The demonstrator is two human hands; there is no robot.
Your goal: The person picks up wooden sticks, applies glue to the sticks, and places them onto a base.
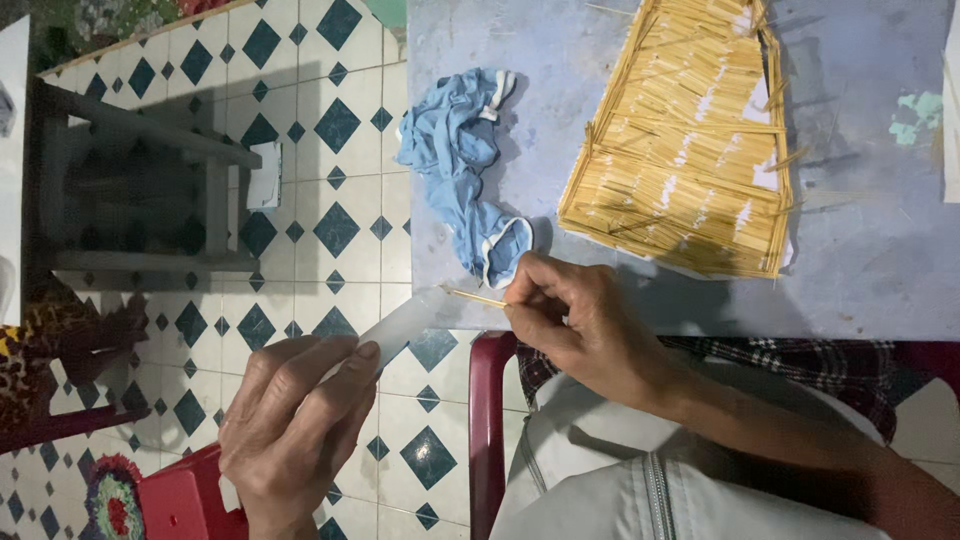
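Observation:
My left hand (pixel 295 425) grips a small translucent white tube (pixel 400 322), its tip pointing up and right. My right hand (pixel 565 315) pinches a thin straw-coloured stick (pixel 475 297) whose free end touches the tube's tip, just off the front edge of the grey-blue table (pixel 870 240). On the table above my right hand lies a flat panel (pixel 690 150) made of many thin sticks laid side by side on white backing.
A crumpled light-blue cloth (pixel 460 160) lies on the table's left part. A dark red plastic chair (pixel 488 430) holds my lap. The floor (pixel 330 230) is white tile with dark blue diamonds; a grey stool (pixel 140 190) stands at left, a red object (pixel 185 500) below.

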